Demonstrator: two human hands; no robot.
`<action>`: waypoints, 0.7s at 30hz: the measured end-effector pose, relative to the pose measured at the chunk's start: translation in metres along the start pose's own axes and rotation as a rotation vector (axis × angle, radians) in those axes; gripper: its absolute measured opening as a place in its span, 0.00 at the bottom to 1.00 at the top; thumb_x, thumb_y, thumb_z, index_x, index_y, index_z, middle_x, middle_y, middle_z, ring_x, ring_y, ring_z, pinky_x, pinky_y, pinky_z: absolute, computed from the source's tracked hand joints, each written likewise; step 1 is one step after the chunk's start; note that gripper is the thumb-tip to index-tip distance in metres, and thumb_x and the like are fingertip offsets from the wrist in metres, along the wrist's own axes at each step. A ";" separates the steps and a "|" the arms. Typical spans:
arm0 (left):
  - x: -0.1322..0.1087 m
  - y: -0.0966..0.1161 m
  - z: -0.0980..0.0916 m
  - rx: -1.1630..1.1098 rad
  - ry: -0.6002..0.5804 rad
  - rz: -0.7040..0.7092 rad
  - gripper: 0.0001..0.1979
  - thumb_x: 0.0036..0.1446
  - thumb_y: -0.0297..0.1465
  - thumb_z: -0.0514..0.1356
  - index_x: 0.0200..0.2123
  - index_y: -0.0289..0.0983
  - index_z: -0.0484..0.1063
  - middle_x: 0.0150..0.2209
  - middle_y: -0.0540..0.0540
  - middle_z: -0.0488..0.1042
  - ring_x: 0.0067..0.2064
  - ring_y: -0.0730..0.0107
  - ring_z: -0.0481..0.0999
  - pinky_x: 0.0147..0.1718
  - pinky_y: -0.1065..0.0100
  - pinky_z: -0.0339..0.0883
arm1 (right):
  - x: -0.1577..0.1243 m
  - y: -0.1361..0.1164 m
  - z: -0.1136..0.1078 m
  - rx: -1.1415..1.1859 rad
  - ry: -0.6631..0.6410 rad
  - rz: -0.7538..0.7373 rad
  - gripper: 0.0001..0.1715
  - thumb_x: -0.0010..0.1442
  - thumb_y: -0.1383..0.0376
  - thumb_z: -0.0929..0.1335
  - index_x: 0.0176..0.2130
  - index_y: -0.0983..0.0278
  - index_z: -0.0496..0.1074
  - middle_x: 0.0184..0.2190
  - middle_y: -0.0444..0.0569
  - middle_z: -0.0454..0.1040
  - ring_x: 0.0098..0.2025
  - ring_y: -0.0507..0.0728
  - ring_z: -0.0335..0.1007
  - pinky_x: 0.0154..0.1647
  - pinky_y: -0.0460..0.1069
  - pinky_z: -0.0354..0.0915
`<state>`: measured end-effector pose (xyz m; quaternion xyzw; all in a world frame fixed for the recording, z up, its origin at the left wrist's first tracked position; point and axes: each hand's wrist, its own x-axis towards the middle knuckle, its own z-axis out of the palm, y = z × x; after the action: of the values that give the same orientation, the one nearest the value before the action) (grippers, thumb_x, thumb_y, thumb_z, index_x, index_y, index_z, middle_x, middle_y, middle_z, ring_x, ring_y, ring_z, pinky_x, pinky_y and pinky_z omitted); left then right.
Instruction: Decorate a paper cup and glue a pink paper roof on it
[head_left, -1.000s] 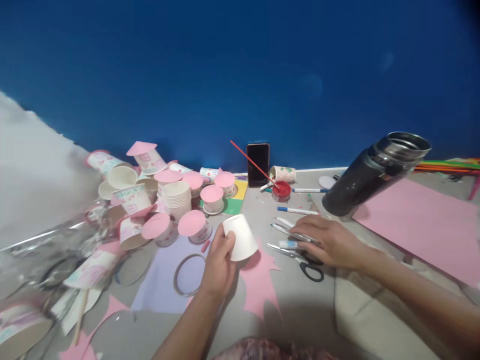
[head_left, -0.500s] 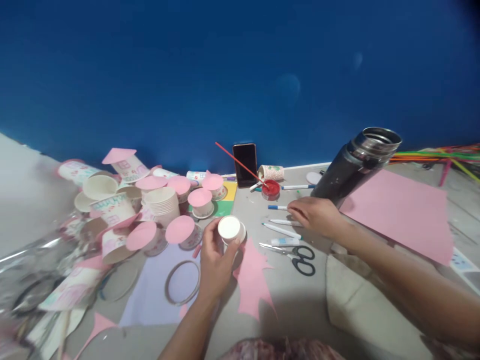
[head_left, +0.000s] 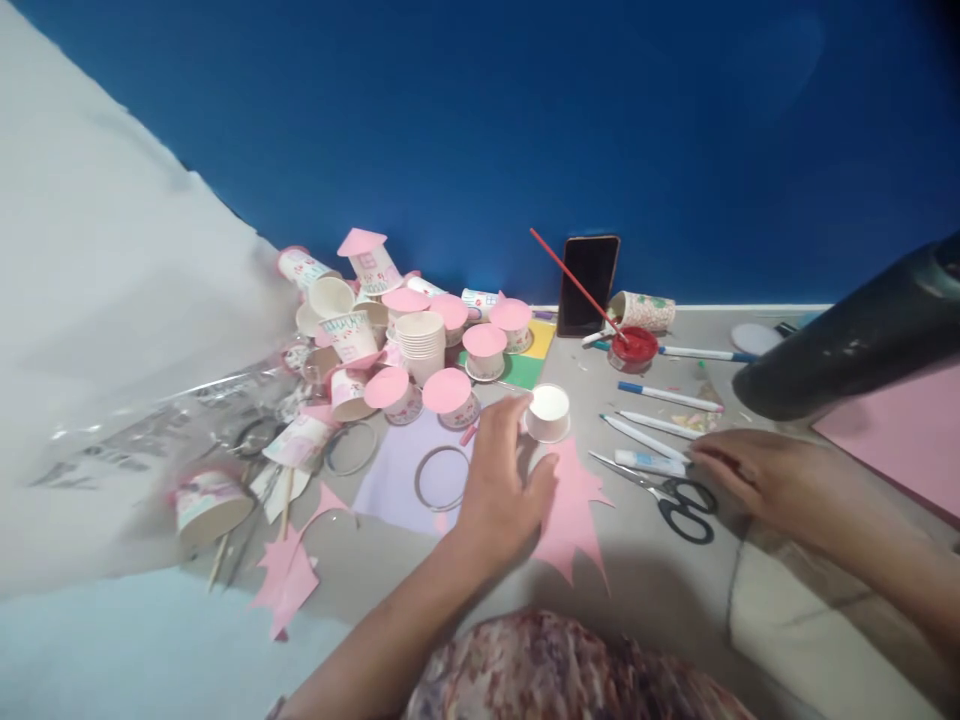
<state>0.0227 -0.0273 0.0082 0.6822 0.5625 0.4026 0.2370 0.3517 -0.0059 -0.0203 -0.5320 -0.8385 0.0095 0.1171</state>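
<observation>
A small white paper cup (head_left: 548, 413) stands upside down near the middle of the table. Beside it on the left is my left hand (head_left: 506, 480), thumb and fingers spread apart, holding nothing. A jagged pink paper scrap (head_left: 574, 510) lies just below the cup. My right hand (head_left: 739, 470) hovers at the right ends of the white markers (head_left: 645, 437) and a glue tube (head_left: 649, 462); its fingertips are bunched together, and what they hold, if anything, is hidden. Black-handled scissors (head_left: 686, 510) lie under that hand's left side.
Decorated cups with pink paper tops (head_left: 448, 393) crowd the left, beside a cup stack (head_left: 420, 345). A phone (head_left: 589, 285) leans on the wall behind a red paint jar (head_left: 634, 348). A dark bottle (head_left: 847, 340) stands tilted-looking at the right. A ring (head_left: 442, 478) lies on purple paper.
The view has turned left, shifting things rightward. My left hand has let go of the small cup and opened. My right hand has moved from the blue-capped marker down toward the glue tube and scissors.
</observation>
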 end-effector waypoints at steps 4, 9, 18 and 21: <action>-0.017 -0.006 -0.044 0.108 -0.086 0.005 0.06 0.65 0.34 0.61 0.44 0.43 0.77 0.46 0.43 0.82 0.50 0.55 0.80 0.52 0.55 0.70 | -0.006 -0.009 0.004 0.068 -0.072 -0.023 0.13 0.71 0.57 0.64 0.41 0.57 0.77 0.41 0.53 0.82 0.43 0.65 0.80 0.39 0.55 0.70; -0.029 -0.026 -0.051 0.098 -0.078 -0.035 0.06 0.65 0.35 0.61 0.39 0.43 0.78 0.40 0.46 0.83 0.44 0.57 0.82 0.44 0.60 0.72 | 0.000 -0.016 0.001 0.043 -0.130 0.033 0.10 0.69 0.60 0.66 0.44 0.59 0.77 0.43 0.54 0.79 0.47 0.65 0.76 0.42 0.54 0.70; -0.016 -0.008 -0.026 0.002 -0.311 0.201 0.08 0.68 0.29 0.59 0.43 0.42 0.79 0.41 0.46 0.83 0.43 0.65 0.83 0.42 0.68 0.74 | -0.002 -0.017 -0.010 0.033 -0.186 0.084 0.09 0.67 0.62 0.67 0.42 0.62 0.76 0.42 0.55 0.77 0.47 0.63 0.74 0.41 0.51 0.66; -0.011 -0.007 -0.022 -0.022 -0.344 0.234 0.08 0.68 0.28 0.59 0.43 0.42 0.79 0.41 0.46 0.83 0.43 0.66 0.83 0.41 0.69 0.75 | -0.009 -0.009 -0.015 0.022 -0.207 0.131 0.06 0.65 0.63 0.69 0.41 0.62 0.75 0.42 0.54 0.78 0.44 0.62 0.75 0.40 0.51 0.66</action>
<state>0.0000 -0.0391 0.0122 0.7991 0.4260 0.3110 0.2886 0.3500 -0.0195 -0.0059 -0.5804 -0.8095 0.0813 0.0346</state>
